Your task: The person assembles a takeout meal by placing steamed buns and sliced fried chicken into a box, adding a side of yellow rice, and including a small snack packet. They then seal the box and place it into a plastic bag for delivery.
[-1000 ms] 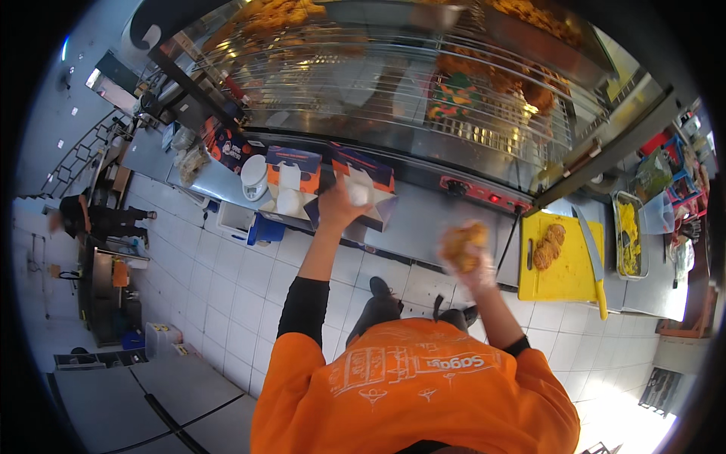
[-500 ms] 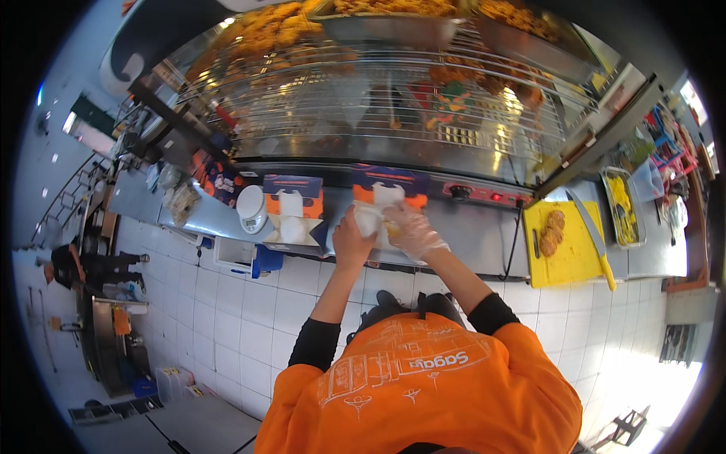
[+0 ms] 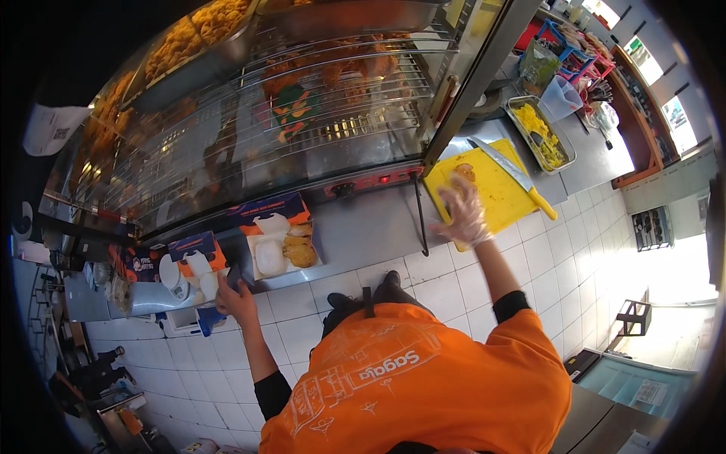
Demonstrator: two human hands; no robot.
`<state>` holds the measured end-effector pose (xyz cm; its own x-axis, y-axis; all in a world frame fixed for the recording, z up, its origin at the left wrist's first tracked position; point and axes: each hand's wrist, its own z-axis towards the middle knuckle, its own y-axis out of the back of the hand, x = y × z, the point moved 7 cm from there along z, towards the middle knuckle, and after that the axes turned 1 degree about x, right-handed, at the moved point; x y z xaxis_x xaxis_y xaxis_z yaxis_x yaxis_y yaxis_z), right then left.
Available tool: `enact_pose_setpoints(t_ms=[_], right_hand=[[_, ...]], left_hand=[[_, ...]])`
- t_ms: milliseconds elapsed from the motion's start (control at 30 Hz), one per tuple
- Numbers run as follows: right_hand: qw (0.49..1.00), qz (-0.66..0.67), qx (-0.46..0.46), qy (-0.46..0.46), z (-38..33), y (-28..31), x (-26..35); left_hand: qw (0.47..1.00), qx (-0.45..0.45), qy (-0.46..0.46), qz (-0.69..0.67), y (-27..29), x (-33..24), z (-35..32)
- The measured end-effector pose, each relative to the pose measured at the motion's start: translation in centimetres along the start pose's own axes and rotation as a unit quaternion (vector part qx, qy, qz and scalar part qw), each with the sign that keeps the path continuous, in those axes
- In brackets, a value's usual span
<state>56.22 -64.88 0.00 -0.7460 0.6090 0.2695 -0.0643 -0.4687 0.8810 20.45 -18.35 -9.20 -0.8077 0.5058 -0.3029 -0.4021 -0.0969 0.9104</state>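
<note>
Fingers [image 3: 460, 198] of the gloved right hand [image 3: 463, 216] spread open, hovering over the yellow cutting board [image 3: 495, 191] right of centre, just below a fried piece [image 3: 464, 172] lying on it. Long knife [image 3: 511, 172] resting across the board's upper right. Left hand [image 3: 236, 300] lower left, fingers curled loosely at the counter [image 3: 363, 227] edge, gripping nothing visible, just beside an open meal box [image 3: 281, 246] with fried pieces. Second open box [image 3: 193, 265] farther left. Glass warming cabinet [image 3: 265, 113] filling the upper frame.
</note>
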Motion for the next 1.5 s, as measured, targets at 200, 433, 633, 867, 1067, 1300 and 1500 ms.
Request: enact_pose_setpoints(t_ms=[200, 433, 633, 867, 1067, 1300, 1500], right_hand=[[0.965, -0.129, 0.209, -0.087, 2.8, -1.7, -8.1], [0.991, -0.037, 0.109, -0.068, 1.2, -3.7, -8.5], [0.988, -0.136, -0.031, -0.067, -1.4, -5.4, -9.1], [0.689, 0.505, -0.276, -0.441, -4.5, -6.0, -12.8], [0.407, 0.841, -0.315, -0.167, -2.2, -7.7, 6.2], [0.326, 0.915, 0.085, -0.222, 3.6, -16.8, 36.0], [0.893, 0.416, 0.148, 0.083, 7.7, -22.4, 44.5]], left_hand=[[0.995, 0.101, -0.001, -0.004, -3.3, -1.6, 0.5], [0.991, -0.110, -0.058, -0.052, 2.3, -1.0, 2.0], [1.000, 0.014, -0.004, 0.008, 2.7, 6.1, 8.2], [0.975, 0.219, 0.032, 0.003, 1.9, 7.3, 9.1], [0.964, 0.259, 0.017, -0.058, 1.2, 7.5, 8.9], [0.959, 0.248, -0.032, -0.135, 0.4, 4.3, 6.5], [0.947, 0.282, -0.027, -0.153, 0.4, 4.9, 6.4]])
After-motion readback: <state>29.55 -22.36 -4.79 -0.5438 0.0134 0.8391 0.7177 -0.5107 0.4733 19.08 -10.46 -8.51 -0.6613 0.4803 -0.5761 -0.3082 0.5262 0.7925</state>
